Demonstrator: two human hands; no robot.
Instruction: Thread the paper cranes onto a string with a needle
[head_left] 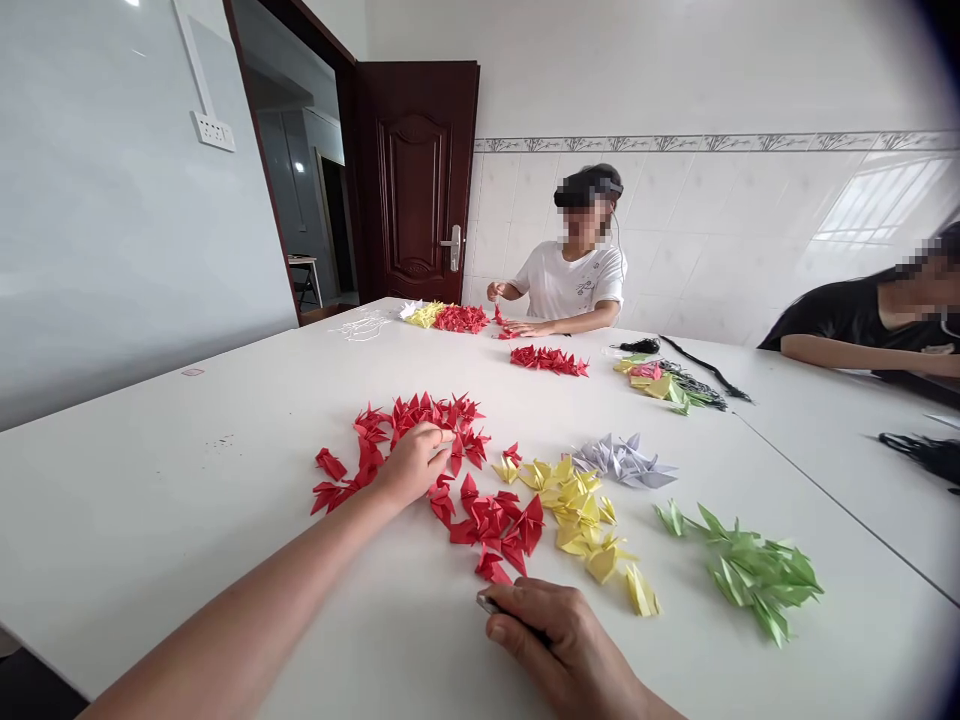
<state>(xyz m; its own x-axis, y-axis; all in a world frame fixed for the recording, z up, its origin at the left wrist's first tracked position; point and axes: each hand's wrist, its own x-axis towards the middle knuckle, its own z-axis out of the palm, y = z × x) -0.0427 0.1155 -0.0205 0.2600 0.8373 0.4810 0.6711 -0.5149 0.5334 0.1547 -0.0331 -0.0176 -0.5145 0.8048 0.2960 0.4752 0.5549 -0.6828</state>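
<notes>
My left hand (418, 462) reaches over a ring of red folded paper cranes (427, 410), its fingers curled together; whether a crane is between the fingertips is hidden. Close to the near edge, my right hand (566, 635) is closed around a small tool (489, 604) with a metal tip and a dark handle, mostly covered by the fingers. Just beyond that tip lies a second cluster of red cranes (495, 520). Yellow cranes (577, 510) spread to its right, with pale lavender cranes (622, 462) behind them and green cranes (757, 570) farther right.
Across the white table (247, 500) a person (574, 280) in a white shirt handles red cranes (461, 319). Another person (855, 310) in black leans in at right. Black cords (705, 365) and white strings (364, 325) lie at the far side. A seam (840, 512) crosses the tabletop.
</notes>
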